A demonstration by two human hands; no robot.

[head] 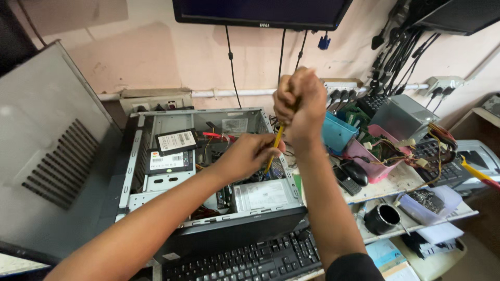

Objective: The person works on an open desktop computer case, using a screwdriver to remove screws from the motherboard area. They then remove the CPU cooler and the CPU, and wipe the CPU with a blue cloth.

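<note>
Open computer case, lying on the worktop: right hand is closing its grip fully round the top of a yellow screwdriver above the case's right half; left hand is pinching the shaft lower down, fingers nearly shut. Risk, as judged: the tip is slipping off under downward force, gouging the board inside the case or snagging the red cables.

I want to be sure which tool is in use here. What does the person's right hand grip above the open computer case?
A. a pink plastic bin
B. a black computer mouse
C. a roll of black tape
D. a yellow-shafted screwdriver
D: the right hand is closed around the top of a yellow-shafted screwdriver that points down into the open computer case, with the left hand at its shaft.
</note>
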